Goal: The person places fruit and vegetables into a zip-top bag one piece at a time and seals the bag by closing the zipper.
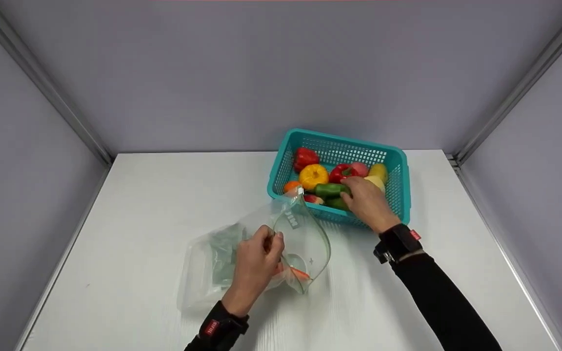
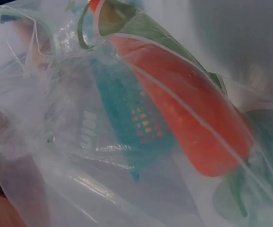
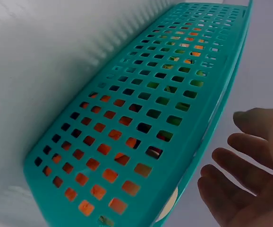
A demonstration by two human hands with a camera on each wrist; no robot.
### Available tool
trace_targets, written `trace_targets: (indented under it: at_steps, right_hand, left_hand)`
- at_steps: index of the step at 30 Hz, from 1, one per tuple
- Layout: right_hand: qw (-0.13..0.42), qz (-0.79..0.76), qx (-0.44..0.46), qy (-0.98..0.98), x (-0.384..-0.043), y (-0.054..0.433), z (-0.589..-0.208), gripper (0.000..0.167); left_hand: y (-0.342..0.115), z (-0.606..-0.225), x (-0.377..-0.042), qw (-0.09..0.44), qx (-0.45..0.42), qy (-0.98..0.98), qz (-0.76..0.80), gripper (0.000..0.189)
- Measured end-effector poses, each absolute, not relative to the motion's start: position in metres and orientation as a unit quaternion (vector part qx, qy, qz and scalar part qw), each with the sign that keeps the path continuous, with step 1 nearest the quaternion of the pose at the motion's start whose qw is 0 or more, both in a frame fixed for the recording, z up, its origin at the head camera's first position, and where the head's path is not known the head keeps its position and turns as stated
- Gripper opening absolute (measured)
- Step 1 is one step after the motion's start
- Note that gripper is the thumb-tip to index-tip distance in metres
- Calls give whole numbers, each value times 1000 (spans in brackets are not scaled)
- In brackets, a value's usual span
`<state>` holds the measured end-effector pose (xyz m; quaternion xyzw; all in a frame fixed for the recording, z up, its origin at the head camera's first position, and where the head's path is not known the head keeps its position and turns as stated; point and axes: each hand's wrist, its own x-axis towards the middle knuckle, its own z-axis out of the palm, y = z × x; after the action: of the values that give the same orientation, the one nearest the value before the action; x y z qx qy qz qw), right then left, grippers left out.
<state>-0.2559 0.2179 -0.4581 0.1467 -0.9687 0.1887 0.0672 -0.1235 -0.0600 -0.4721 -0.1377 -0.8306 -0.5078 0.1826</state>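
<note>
My left hand [image 1: 256,265] pinches the rim of a clear zip bag [image 1: 310,234], whose green-edged mouth stands open toward the right. Inside the bag lies a carrot [image 2: 188,109], seen through the plastic in the left wrist view. My right hand [image 1: 369,202] reaches over the front right of a teal basket [image 1: 402,209], its fingertips right at a long green pepper [image 1: 329,190]. Its fingers are spread and slightly bent above the basket's rim in the right wrist view, with nothing between them and the thumb.
The basket also holds red peppers [image 1: 305,159], a yellow pumpkin-shaped vegetable [image 1: 313,176], an orange fruit [image 1: 291,186] and several other pieces. The white table [image 1: 139,219] is bounded by grey panels [image 1: 203,73] at the back and sides. The bag's top corner overlaps the basket's front rim.
</note>
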Motion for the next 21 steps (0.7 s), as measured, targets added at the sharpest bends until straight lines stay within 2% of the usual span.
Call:
trace_targets:
  at_steps: [4,12,21]
  right_hand:
    - [25,176,158,-971,-267,211,-459,42]
    - [-23,161,151,-975,-278,206,-464,46]
    - [-31,137,154,-978,-284,204,-468,48]
  left_hand:
    - [-60,-473,-123,184,-136,-830,-508,28]
    - [-60,-471,-122,178,-122,-835,-507,27]
    - [-63,-471,-122,183,-120,-839,-499,26]
